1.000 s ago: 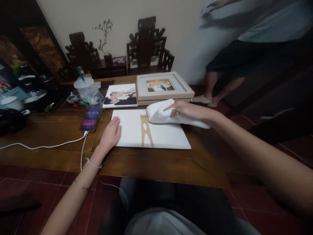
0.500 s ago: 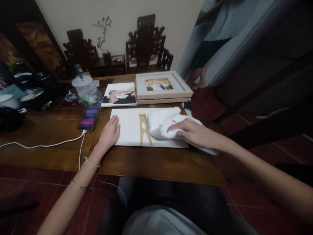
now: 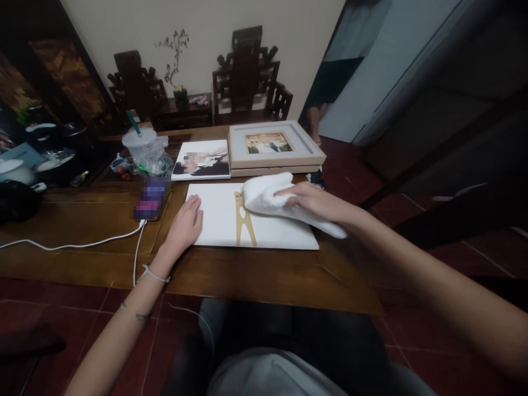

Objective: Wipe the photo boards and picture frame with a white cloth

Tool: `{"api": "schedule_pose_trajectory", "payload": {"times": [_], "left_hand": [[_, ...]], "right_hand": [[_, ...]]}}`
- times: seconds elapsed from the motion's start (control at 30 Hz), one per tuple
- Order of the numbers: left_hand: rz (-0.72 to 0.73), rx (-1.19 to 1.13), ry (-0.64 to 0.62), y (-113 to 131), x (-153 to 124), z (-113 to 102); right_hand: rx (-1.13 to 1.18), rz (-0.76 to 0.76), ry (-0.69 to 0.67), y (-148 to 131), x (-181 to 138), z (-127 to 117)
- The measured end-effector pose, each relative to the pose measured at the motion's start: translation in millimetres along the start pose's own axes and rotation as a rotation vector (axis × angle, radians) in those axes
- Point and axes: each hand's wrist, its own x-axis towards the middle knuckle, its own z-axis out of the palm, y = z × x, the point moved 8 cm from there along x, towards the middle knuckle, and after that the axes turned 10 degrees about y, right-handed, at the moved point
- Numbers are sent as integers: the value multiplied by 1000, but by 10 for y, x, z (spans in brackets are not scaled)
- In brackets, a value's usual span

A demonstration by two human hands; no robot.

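Note:
A flat white rectangular panel (image 3: 212,220) lies on the brown wooden table in front of me, with a tan A-shaped piece (image 3: 244,228) at its middle; whether that is attached I cannot tell. My left hand (image 3: 187,220) rests on the panel's left edge, fingers stretched out and holding nothing. A bunched white cloth (image 3: 264,193) is gripped in my right hand (image 3: 311,199), pressed over the panel's upper right part. The cloth touches the top of the tan piece and trails past the panel's right edge. Its underside is hidden.
Behind the panel lie a photo print (image 3: 201,159) and stacked picture frames (image 3: 276,147). A phone (image 3: 152,199) with a white cable (image 3: 94,241), plus a plastic cup (image 3: 140,144) with a straw, stand left. Beyond the table a person (image 3: 336,77) stands near a doorway.
My right hand has slid the cloth away from me and slightly left, uncovering the panel's lower right. My left hand stays put. The person in the background has shifted left.

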Motion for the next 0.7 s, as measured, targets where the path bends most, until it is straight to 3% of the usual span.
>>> {"api": "schedule_pose_trajectory", "payload": {"times": [0.2,0.4,0.57,0.7], "left_hand": [[-9,-12,-1,-3,4,-1],[8,-37,30,7,3,-2],[10,-31,34,12,0,-10],[9,-31,21,15,-3,-13]], "right_hand": [[-25,8,65,-307,308,469],[-231,-184,-99,-697,-170,847],[-123,-375,-253,-1047,-773,748],[-14,-447,-394,-1158,-932,574]]}}
